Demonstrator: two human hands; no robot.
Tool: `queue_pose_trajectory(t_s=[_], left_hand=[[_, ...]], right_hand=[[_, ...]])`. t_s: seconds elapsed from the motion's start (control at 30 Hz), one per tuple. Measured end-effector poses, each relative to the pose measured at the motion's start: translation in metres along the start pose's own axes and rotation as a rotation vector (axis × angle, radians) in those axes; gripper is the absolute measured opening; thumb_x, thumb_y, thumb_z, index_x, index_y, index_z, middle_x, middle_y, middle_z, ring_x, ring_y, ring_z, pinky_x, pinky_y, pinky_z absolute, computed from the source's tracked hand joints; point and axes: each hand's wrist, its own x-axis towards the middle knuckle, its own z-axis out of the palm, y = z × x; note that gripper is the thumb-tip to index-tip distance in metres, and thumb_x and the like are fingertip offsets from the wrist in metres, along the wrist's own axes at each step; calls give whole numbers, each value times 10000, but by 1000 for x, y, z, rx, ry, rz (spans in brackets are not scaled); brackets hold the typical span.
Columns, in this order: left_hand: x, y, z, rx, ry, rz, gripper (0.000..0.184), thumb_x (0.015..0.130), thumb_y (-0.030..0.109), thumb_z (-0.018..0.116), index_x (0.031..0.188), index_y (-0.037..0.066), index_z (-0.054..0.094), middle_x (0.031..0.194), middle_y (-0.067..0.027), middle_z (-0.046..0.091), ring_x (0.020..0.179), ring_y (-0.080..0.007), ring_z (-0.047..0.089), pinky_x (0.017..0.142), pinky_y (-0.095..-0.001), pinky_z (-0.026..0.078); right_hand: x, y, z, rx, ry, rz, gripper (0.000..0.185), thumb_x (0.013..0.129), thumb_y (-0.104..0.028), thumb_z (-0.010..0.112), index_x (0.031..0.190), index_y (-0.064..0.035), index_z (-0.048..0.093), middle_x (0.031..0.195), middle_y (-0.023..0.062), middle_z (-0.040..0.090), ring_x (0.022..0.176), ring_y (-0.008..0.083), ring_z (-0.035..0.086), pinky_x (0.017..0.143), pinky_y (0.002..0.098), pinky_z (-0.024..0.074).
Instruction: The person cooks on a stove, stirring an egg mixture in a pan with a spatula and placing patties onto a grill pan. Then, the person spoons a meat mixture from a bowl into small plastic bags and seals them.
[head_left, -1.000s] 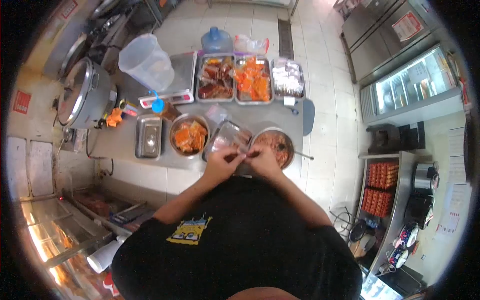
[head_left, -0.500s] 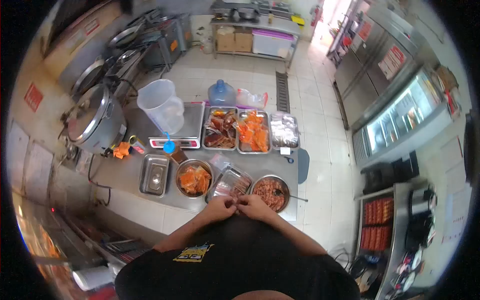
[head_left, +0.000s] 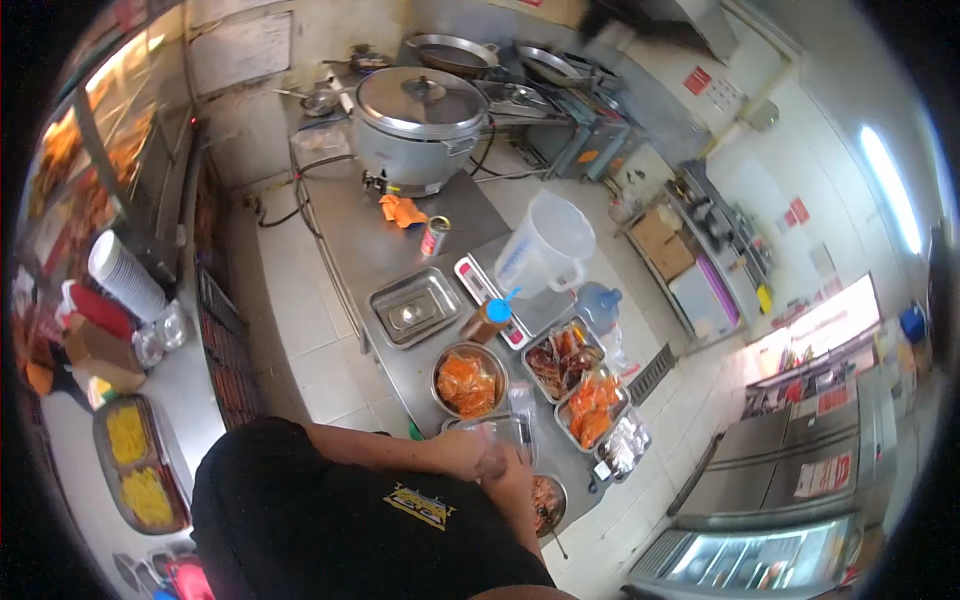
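Note:
My left hand [head_left: 462, 454] and my right hand [head_left: 512, 482] meet close in front of my body, fingers closed together. Between them is something small and pinkish that I cannot make out. Just beyond them lies a clear plastic-looking container [head_left: 512, 430], partly covered by my hands. Close to my right forearm is a metal bowl of chopped reddish meat [head_left: 547, 498], with a utensil handle sticking out; part of it is hidden. A steel bowl [head_left: 436, 392] holding bagged orange food [head_left: 468, 384] stands farther left.
Around lie a steel pan [head_left: 376, 318], a blue-capped bottle [head_left: 486, 322], a scale [head_left: 516, 338] with a clear jug [head_left: 546, 245], and metal trays of bagged food [head_left: 592, 412]. A large cooker [head_left: 420, 135] stands behind. Left, a counter holds stacked cups [head_left: 125, 275] and a yellow-filled tray [head_left: 135, 462].
My view has turned left and tilted, bringing the left counter and cooker further into sight. My hands stay together near the container, fingers still closed.

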Motion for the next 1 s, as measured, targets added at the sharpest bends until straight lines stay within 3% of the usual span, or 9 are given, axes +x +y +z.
queue_pose_trajectory(t_s=[0.1, 0.27, 0.53, 0.63, 0.67, 0.73, 0.77, 0.93, 1.0], left_hand=[[-4, -22, -4, 69, 109, 17, 359, 878, 368, 624, 931, 22, 707, 881, -251, 706, 847, -405, 709, 778, -518, 572], [-7, -74, 0, 88, 445, 11, 276, 871, 287, 618, 917, 20, 670, 787, -244, 684, 757, -436, 689, 709, -553, 563], [13, -164, 10, -446, 920, -171, 185, 864, 193, 643, 825, 20, 693, 831, -195, 719, 731, -378, 703, 700, -474, 547], [22, -180, 3, -1533, 764, -310, 239, 918, 200, 599, 760, 37, 671, 656, -55, 620, 552, -175, 572, 511, -342, 445], [7, -172, -13, -1536, 770, -309, 239, 918, 200, 599, 760, 37, 671, 656, -55, 620, 552, -175, 572, 511, -342, 445], [-14, -167, -39, -1735, 552, -334, 251, 909, 166, 540, 682, 82, 610, 593, -11, 501, 493, -138, 438, 460, -284, 323], [-10, -176, -40, -1734, 552, -330, 251, 909, 166, 540, 682, 82, 610, 593, -11, 501, 493, -138, 438, 460, -284, 323], [3, -217, -29, -1847, 313, -234, 133, 806, 128, 502, 679, 116, 542, 597, 2, 464, 479, -132, 365, 456, -289, 273], [-5, -226, -38, -1872, 145, -215, 92, 794, 135, 509, 738, 111, 577, 632, 4, 493, 537, -137, 421, 487, -288, 306]], right_hand=[[19, -14, 10, -55, -13, -191, 248, 812, -180, 724, 1014, -47, 668, 796, 179, 677, 745, 410, 665, 668, 491, 529], [50, -49, 30, 48, 36, 166, 214, 797, -164, 731, 950, -19, 696, 790, 164, 715, 743, 311, 709, 695, 397, 551], [102, -67, 102, 18, 3, -50, 113, 803, -92, 722, 882, -20, 689, 671, 122, 676, 629, 303, 691, 613, 413, 537], [125, -93, 119, 596, -173, 433, 112, 920, -75, 679, 963, 28, 685, 834, 71, 716, 764, 168, 694, 697, 263, 545], [130, -80, 132, 593, -177, 429, 112, 920, -75, 679, 963, 28, 685, 834, 71, 716, 764, 168, 694, 697, 263, 545], [139, -27, 170, 1295, -176, 700, 114, 939, -61, 657, 1023, 14, 674, 840, 64, 704, 719, 139, 637, 624, 270, 510], [142, 2, 181, 1470, -381, 729, 124, 942, -59, 656, 1051, -1, 646, 925, 81, 685, 779, 157, 619, 668, 287, 492], [132, -40, 163, 1125, -564, 470, 54, 940, -62, 654, 937, -9, 667, 841, 29, 605, 768, 142, 555, 695, 282, 443], [127, -37, 162, 695, -533, -1, 102, 937, -95, 668, 929, 4, 690, 816, -4, 589, 779, 130, 548, 710, 264, 440]])
